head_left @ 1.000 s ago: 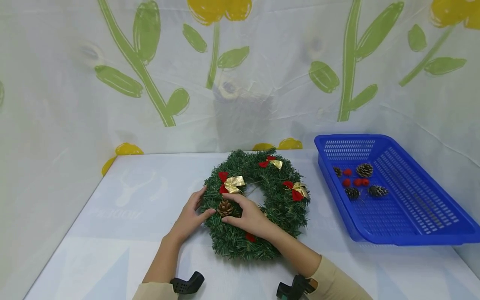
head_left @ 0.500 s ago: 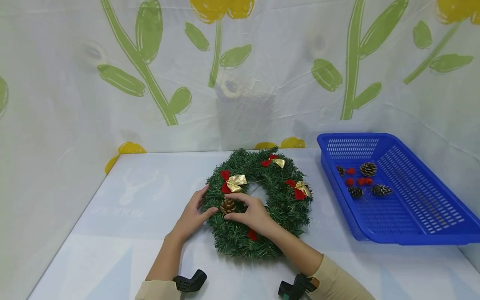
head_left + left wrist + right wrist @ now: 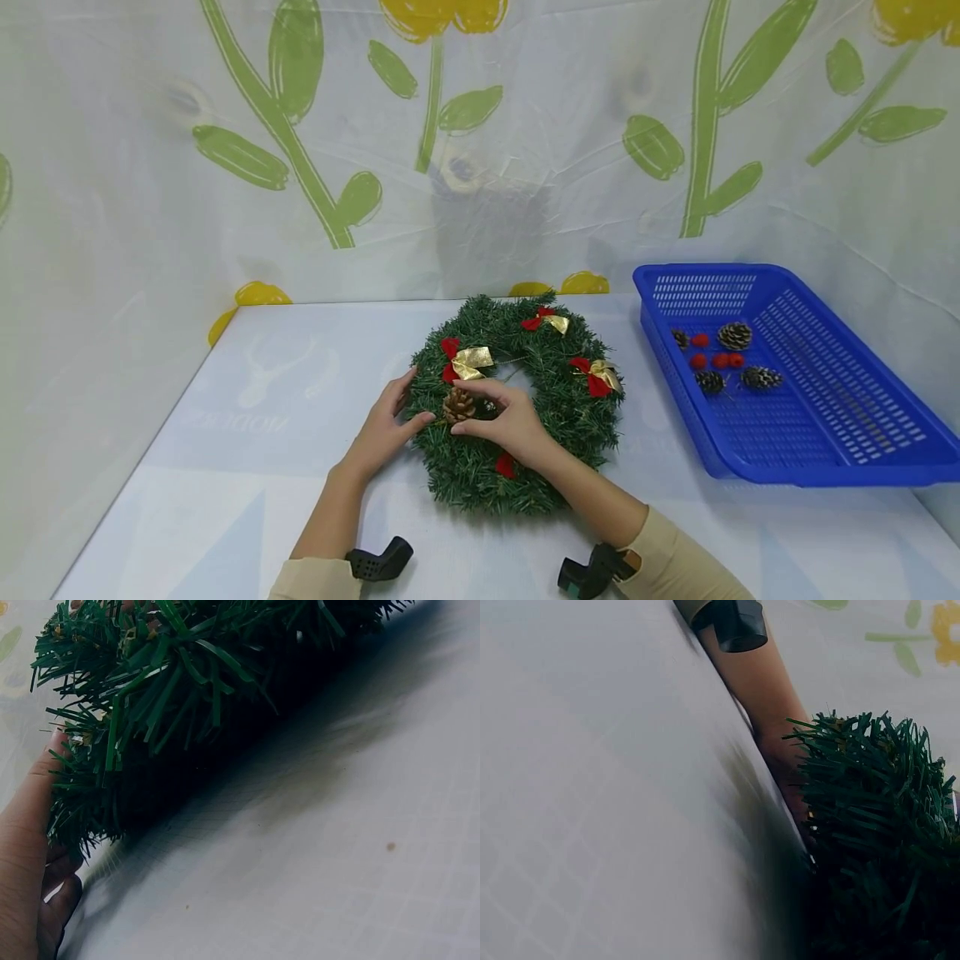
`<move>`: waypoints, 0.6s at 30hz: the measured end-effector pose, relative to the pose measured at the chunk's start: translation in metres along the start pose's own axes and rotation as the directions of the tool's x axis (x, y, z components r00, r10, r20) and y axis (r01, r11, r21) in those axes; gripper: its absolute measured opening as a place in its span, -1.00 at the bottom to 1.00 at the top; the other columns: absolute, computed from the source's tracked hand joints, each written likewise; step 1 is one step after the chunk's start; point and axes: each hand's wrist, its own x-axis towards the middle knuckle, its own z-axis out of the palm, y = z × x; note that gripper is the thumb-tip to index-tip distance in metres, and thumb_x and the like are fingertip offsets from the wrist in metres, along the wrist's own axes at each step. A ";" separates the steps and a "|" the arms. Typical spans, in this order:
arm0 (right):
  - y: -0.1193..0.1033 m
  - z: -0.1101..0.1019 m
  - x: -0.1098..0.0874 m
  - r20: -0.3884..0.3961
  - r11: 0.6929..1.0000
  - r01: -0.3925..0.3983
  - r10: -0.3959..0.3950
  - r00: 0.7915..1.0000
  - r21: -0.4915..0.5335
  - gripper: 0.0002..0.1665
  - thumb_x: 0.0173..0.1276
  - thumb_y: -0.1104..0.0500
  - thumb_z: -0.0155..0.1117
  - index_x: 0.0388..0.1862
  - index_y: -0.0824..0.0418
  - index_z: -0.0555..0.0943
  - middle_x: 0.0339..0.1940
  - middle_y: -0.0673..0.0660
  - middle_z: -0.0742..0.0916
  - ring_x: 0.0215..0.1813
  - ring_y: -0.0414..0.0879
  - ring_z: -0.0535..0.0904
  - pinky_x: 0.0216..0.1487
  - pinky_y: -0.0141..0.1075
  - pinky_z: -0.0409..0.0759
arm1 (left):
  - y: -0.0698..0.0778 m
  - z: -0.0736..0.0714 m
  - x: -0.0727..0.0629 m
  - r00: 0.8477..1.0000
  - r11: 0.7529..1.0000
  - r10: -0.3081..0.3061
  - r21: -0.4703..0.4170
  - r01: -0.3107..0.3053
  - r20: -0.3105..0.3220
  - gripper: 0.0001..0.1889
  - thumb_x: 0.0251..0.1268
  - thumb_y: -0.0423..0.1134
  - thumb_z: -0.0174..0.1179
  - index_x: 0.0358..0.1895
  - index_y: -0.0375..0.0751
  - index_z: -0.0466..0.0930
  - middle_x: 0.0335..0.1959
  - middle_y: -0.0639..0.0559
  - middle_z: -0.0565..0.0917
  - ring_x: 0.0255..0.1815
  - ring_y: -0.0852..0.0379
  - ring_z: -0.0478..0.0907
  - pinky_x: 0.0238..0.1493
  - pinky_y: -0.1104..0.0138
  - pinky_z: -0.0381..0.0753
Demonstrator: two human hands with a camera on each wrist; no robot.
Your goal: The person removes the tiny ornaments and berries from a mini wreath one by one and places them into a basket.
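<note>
A green wreath (image 3: 517,483) with red and gold bows (image 3: 471,362) lies on the white table. My left hand (image 3: 381,433) grips its left outer edge, thumb on top by a brown pine cone (image 3: 458,403). In the left wrist view, this hand (image 3: 26,847) wraps the wreath's edge (image 3: 165,682), the fingers partly hidden below. My right hand (image 3: 513,423) reaches over the wreath's ring and holds the pine cone between thumb and forefinger. A dark piece with pale tips (image 3: 490,407) shows in the gap behind the cone. Needles fill much of the right wrist view (image 3: 877,795).
A blue basket (image 3: 708,446) stands at the right, with several pine cones (image 3: 734,336) and red berries (image 3: 699,362) inside. A white curtain printed with flowers (image 3: 555,150) hangs behind the table (image 3: 225,500).
My right hand has shifted slightly up and right with the pine cone, and the dark piece behind it has come into sight. My left hand keeps its place on the wreath.
</note>
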 end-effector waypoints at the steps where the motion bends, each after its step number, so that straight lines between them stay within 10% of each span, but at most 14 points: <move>1: -0.001 0.000 0.001 0.000 1.000 0.013 -0.013 1.000 0.000 -0.35 0.05 0.28 0.49 0.19 0.22 0.56 0.17 0.14 0.62 0.24 0.04 0.47 0.26 0.02 0.45 | 0.000 0.000 0.000 1.000 1.000 0.000 -0.001 0.000 0.001 -0.18 0.27 -0.01 0.22 0.51 0.02 -0.03 0.42 -0.15 0.17 0.43 -0.24 0.12 0.40 -0.04 0.21; 18: -0.012 -0.014 -0.005 0.006 0.999 0.039 -0.039 0.999 -0.034 -0.37 0.03 0.26 0.51 0.15 0.22 0.59 0.16 0.15 0.63 0.27 0.03 0.46 0.30 0.08 0.40 | -0.001 0.000 0.000 1.000 1.000 0.011 -0.019 -0.011 -0.009 -0.20 0.29 -0.10 0.22 0.51 -0.03 -0.01 0.43 -0.17 0.17 0.44 -0.24 0.10 0.40 -0.03 0.18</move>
